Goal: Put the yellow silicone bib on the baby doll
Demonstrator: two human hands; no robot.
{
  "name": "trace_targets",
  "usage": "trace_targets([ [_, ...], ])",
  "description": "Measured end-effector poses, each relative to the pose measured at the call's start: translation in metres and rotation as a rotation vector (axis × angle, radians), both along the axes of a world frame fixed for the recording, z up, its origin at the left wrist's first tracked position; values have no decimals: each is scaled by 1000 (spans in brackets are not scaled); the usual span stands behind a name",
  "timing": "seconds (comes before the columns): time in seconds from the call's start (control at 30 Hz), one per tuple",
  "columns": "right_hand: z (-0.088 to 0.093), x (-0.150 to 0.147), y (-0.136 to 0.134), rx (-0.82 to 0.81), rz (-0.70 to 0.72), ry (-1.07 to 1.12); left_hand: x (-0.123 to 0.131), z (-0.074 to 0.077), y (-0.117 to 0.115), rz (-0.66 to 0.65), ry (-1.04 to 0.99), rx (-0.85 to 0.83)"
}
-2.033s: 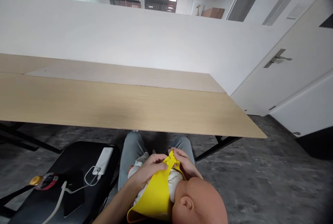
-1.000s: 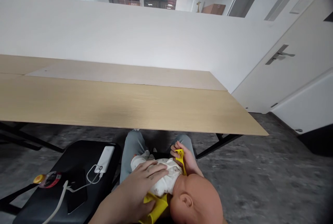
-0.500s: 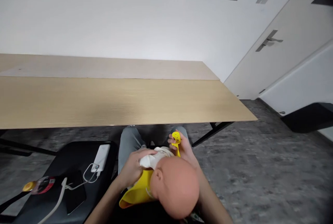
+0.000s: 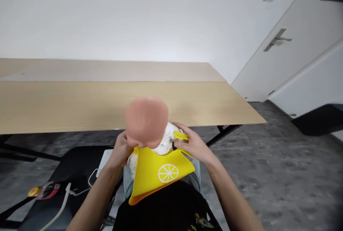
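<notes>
A bald baby doll (image 4: 147,120) in white clothes (image 4: 164,146) is upright over my lap, its head tipped forward. Across its front lies a yellow bib (image 4: 155,168) with a white citrus-slice print, its lower edge turned up. My left hand (image 4: 120,149) closes on the doll beside its neck, by the bib's upper corner; some of its fingers are hidden behind the head. At the doll's other shoulder, my right hand (image 4: 194,145) holds the bib's strap (image 4: 181,136) between thumb and fingers. The strap's end with holes sticks out.
A wooden table (image 4: 80,106) stands just in front. To the left, a black chair (image 4: 77,159) carries a white power bank (image 4: 105,157), a cable (image 4: 63,204) and a bottle with a yellow cap (image 4: 34,191). A door (image 4: 300,41) is at the right.
The doll has been turned round and raised, so its front and the bib's print now face me. My left hand shifted from its clothes to beside its neck. My right hand keeps the strap.
</notes>
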State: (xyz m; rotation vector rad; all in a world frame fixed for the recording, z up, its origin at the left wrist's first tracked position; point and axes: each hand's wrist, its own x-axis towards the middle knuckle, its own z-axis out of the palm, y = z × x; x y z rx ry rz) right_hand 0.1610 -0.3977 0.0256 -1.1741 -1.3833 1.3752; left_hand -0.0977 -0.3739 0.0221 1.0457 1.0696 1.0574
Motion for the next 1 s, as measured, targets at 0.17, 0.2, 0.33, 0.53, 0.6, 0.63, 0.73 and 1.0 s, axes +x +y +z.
trace_targets([
  [0.17, 17, -2, 30, 206, -88, -271, 27, 32, 30, -92, -79, -13],
  [0.2, 25, -1, 37, 214, -118, -345, 31, 36, 38, -111, -80, 15],
  [0.33, 69, 7, 67, 287, -190, -663, 39, 62, 76, -180, 183, 245],
  [0.53, 123, 18, 128, 386, -132, -1165, 51, 107, 133, -306, 641, 603],
  [0.6, 126, 21, 151, 385, -122, -1252, 58, 113, 148, -285, 757, 618],
  [0.63, 124, 23, 163, 376, -109, -1283, 62, 114, 156, -273, 827, 620],
  [0.73, 111, 28, 194, 343, -37, -1336, 72, 108, 176, -275, 1009, 613],
  [1.0, 79, 22, 244, 286, 39, -1311, 85, 77, 224, -305, 1101, 564],
])
